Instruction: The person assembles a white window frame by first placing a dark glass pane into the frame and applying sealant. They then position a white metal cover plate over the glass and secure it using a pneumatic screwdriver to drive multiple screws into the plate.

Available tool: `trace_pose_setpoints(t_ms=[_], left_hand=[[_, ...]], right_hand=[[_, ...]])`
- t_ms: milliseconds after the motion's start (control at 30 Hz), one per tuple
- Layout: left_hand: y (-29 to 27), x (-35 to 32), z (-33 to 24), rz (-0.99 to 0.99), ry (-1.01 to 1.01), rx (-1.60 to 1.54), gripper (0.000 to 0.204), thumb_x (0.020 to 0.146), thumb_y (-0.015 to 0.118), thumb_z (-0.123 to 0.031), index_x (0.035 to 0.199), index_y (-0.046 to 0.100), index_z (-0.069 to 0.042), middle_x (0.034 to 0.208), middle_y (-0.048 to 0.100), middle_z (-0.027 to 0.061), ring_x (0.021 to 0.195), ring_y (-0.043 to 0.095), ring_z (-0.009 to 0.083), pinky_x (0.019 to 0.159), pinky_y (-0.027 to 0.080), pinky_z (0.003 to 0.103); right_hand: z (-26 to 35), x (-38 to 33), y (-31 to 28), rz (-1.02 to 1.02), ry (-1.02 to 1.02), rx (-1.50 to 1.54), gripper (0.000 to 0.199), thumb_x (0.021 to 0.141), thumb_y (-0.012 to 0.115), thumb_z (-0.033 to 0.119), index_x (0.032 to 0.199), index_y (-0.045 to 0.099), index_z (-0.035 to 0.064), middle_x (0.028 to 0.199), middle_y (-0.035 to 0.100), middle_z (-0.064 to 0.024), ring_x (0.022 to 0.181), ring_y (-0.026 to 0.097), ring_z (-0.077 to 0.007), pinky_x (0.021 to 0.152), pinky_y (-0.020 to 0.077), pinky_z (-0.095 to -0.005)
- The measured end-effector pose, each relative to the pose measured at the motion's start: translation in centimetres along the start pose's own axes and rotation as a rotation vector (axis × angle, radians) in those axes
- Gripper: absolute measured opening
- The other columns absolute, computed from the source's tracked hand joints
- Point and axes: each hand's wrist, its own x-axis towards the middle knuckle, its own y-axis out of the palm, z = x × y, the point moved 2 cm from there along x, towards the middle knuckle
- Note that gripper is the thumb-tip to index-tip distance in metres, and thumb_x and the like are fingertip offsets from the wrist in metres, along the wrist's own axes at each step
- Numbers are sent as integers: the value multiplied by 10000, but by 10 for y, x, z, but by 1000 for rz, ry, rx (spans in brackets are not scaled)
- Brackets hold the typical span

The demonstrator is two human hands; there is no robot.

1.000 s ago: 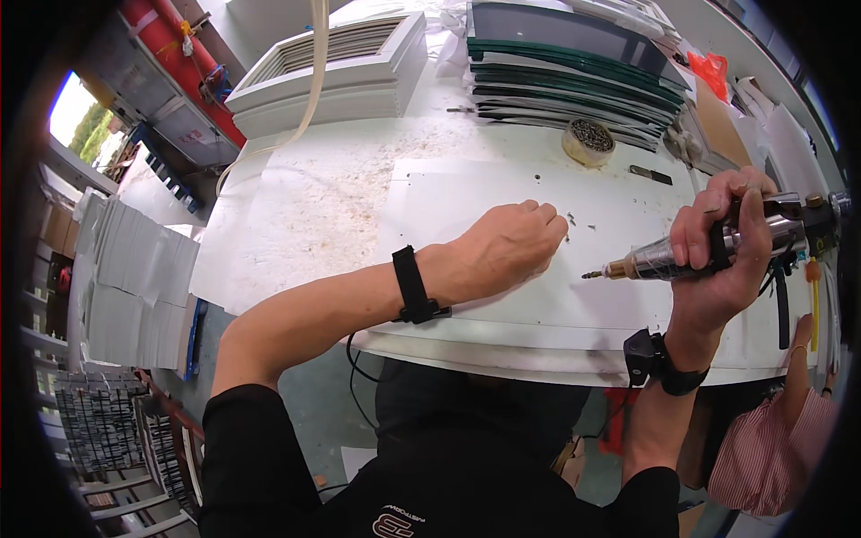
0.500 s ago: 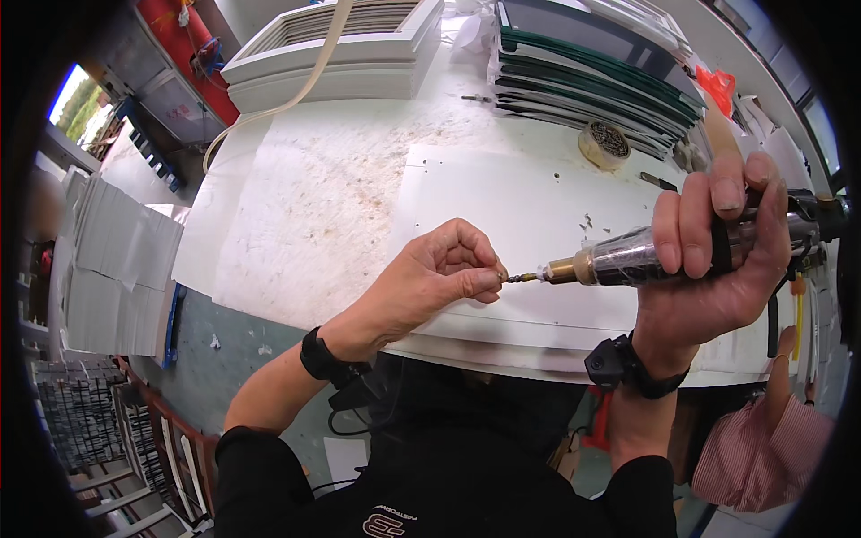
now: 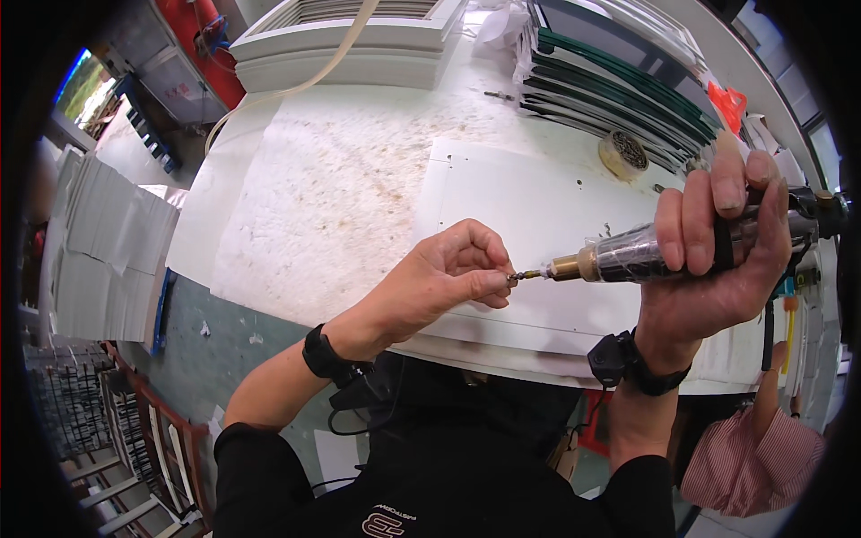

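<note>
My right hand grips a powered screwdriver with a dark body and a brass collar, held level over a white panel on the workbench. Its bit points left. My left hand pinches a small screw between thumb and fingers and holds it against the bit's tip. Both hands hover just above the panel's near edge. Each wrist wears a black band.
A white louvered vent frame lies at the bench's back. Stacked green-edged panels sit at the back right beside a round tin. Another person's striped sleeve shows at the lower right. White sheets stand stacked at the left.
My left hand has drawn back from the panel toward me and now meets the screwdriver's tip with a screw. The right hand brought the tool left and closer.
</note>
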Motion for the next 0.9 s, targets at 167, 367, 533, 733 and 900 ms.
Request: trace_pose_setpoints(t_ms=[167,367,533,733,900], left_hand=[[-10,2,-18,-77,124,297,185,987,681,-46,1127,560,-47,1077,667,60,991,684,125,910,568,291],[-39,31,-59,-175,440,882,188,982,626,26,1157,580,-26,1064,707,72,1036,712,174,979,556,323],[-74,64,-63,-200,396,997,196,987,557,20,1174,578,-36,1101,720,92,1006,717,204,933,553,321],[-79,69,-62,-232,221,956,243,981,519,6,1213,564,-50,1119,723,78,938,673,159,843,536,315],[-90,75,-52,-228,300,988,271,975,513,1,1236,557,-54,1157,728,82,898,664,136,807,534,314]], right_hand=[[-13,22,10,78,38,-98,271,1105,411,279,1120,537,40,902,534,-39,507,390,-51,455,409,-230],[-63,70,34,-32,122,-224,269,1046,549,298,963,574,43,781,549,-25,501,447,-65,476,394,-243],[-109,91,39,-133,201,-366,277,1017,618,280,845,571,68,678,538,-15,495,495,-85,466,422,-256],[-137,93,22,-134,218,-391,273,1017,625,250,818,589,67,662,546,-7,481,501,-81,451,414,-245],[-139,92,22,-101,184,-395,279,1017,622,248,809,587,65,655,543,-6,476,501,-81,448,410,-243]])
